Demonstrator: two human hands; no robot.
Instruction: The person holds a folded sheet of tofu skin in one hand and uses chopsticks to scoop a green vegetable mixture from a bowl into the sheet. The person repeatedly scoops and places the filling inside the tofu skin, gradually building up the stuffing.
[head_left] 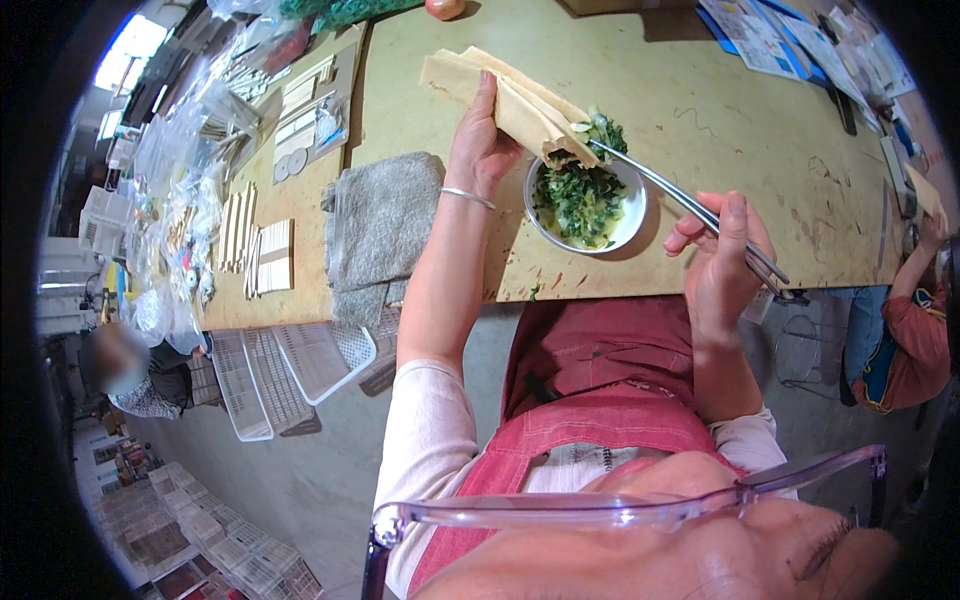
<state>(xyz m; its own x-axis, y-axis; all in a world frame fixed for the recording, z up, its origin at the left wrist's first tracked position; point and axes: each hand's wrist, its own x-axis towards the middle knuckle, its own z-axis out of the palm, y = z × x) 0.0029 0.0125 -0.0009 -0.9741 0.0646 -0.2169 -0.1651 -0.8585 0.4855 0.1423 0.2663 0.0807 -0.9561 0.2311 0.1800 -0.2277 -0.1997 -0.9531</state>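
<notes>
My left hand (487,142) is closed around a folded, pale tan flatbread (525,105), held tilted over the far side of a white bowl (636,218). Chopped cooked greens (580,205) with some liquid lie in the bowl, which stands on the table near its front edge. In my right hand (732,262) is a pair of metal chopsticks (675,188). Their tips reach a clump of greens (606,130) at the open lower end of the flatbread. Whether the tips grip that clump or press it into the fold, I cannot tell.
Left of the bowl lies a grey cloth (385,225), with bundles of pale wooden strips (270,258) and plastic bags (165,210) beyond. White baskets (325,360) sit below the table edge. Papers (755,40) lie far right. Other people (905,345) are at both sides.
</notes>
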